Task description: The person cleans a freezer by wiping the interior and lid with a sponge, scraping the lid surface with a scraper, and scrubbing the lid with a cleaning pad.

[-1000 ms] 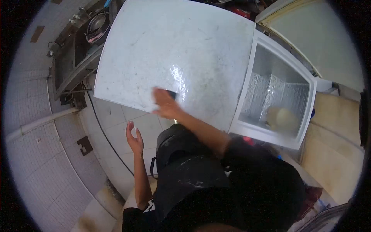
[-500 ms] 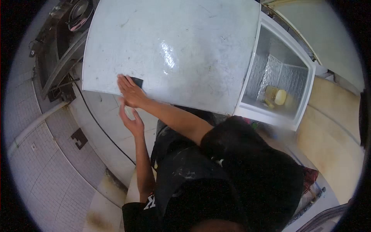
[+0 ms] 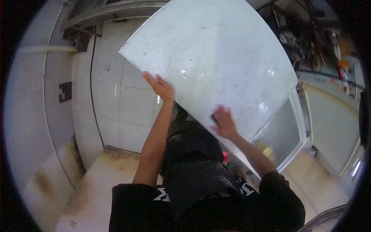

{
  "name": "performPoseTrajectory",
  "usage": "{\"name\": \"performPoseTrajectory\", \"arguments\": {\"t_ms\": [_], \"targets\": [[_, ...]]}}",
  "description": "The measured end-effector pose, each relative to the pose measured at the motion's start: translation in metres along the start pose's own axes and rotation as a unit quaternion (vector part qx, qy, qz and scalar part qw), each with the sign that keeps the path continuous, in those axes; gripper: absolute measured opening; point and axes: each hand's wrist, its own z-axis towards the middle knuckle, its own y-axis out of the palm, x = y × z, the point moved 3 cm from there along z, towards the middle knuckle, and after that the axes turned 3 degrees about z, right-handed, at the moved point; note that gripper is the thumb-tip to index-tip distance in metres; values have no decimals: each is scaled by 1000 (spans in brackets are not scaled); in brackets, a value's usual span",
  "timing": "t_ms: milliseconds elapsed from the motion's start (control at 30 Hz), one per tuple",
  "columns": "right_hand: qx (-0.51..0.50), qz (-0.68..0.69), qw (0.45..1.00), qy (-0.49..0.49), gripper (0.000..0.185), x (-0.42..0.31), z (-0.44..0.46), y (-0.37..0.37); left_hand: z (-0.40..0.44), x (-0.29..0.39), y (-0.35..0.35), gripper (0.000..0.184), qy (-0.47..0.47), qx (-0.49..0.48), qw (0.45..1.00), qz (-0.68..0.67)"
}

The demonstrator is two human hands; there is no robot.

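Note:
A large white panel (image 3: pixel 201 46) with stains and wet glints spreads in front of me. My left hand (image 3: pixel 162 87) is at its near left edge, fingers stretched out, holding nothing. On the panel's near part lies my right hand (image 3: pixel 224 121), blurred by motion, palm down. A small dark piece (image 3: pixel 213 116) shows at its left side, partly hidden under the fingers. To the right of the panel is an open white-rimmed bin (image 3: pixel 305 127) with a shiny lining, and my right forearm passes over its corner. A yellowish object (image 3: pixel 264 149) sits inside it.
A tiled floor (image 3: pixel 110 85) with a black cable (image 3: pixel 92 73) lies to the left. A metal frame (image 3: pixel 112 11) stands at the upper left. Cluttered shelves (image 3: pixel 309 42) are at the upper right, above a pale panel (image 3: pixel 332 123).
The view has turned. My right hand went left across the panel with the dark piece, and is now farther right. My left hand has come up to the panel's edge.

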Motion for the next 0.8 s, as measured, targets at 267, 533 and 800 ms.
{"name": "performPoseTrajectory", "arguments": {"t_ms": [267, 533, 800], "targets": [[316, -226, 916, 101, 67, 72, 307, -179, 6, 25, -10, 52, -33, 25, 999, 5], [-13, -57, 988, -145, 62, -71, 193, -59, 8, 18, -14, 49, -59, 28, 998, -15], [305, 68, 935, 169, 57, 90, 336, -189, 11, 18, -7, 47, -60, 30, 998, -1]]}}
